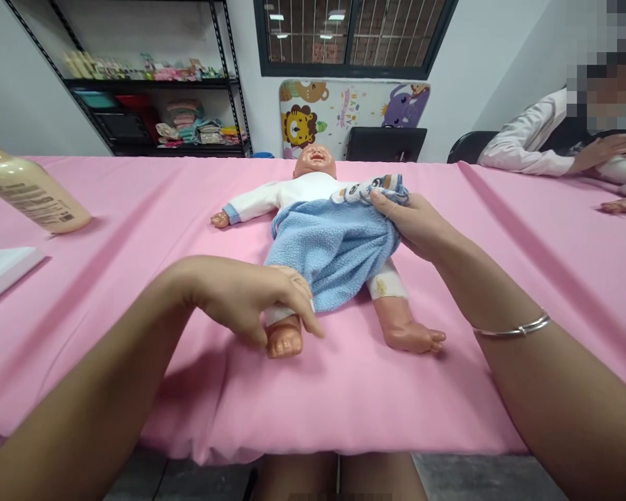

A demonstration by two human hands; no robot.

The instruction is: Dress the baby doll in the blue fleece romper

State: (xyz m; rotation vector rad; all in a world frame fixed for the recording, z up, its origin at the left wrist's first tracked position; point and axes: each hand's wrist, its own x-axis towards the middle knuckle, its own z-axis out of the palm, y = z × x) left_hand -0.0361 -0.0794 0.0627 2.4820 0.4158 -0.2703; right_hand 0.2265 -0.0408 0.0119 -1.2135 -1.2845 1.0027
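Note:
A baby doll (307, 185) in a white top lies on its back, head at the far side. Draped over its belly and upper legs is a light blue towel (334, 243) with a patterned, folded upper edge. My right hand (412, 219) pinches that edge at the towel's right corner, thumb on top. Over the doll's left-side lower leg arches my left hand (261, 296), fingers apart, with the doll's foot (285, 339) showing between thumb and forefinger; whether it touches the leg is unclear. The doll's other leg (399, 320) lies bare below a white cuff.
A pink cloth (344, 403) covers the table. At left stand a tilted lotion bottle (46, 198) and a white flat box (5, 271). Beyond the far edge are a black monitor (386, 144) and a shelf rack (156, 83). Another person's sleeve (526, 139) rests at the right.

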